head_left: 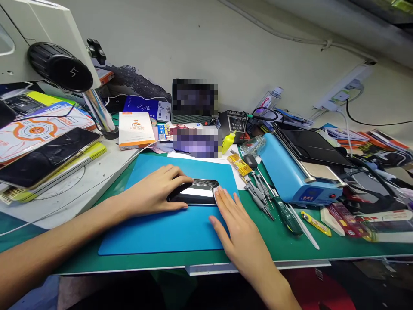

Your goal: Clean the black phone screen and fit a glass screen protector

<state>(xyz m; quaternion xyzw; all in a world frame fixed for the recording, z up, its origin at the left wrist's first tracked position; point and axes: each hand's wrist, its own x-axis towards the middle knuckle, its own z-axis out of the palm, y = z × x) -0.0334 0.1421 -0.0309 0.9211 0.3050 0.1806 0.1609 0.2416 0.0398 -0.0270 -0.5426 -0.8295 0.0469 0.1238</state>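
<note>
A dark, glossy phone (196, 196) lies flat on the blue mat (155, 234), its long side running left to right. Around its left end are the thumb and fingers of my left hand (158, 191), thumb at the near edge and fingers at the far edge. My right hand (237, 224) rests its fingertips on the phone's right end, thumb spread apart over the mat. Something small and white shows beneath those fingertips; it is too hidden to make out.
Screwdrivers (258, 193), a yellow cutter (316, 224) and a blue machine (287, 176) lie to the right. Boxes (136, 129) and a yellow bottle (228, 142) stand behind the mat. A microscope stand (101, 112) rises at left, near another phone (48, 157).
</note>
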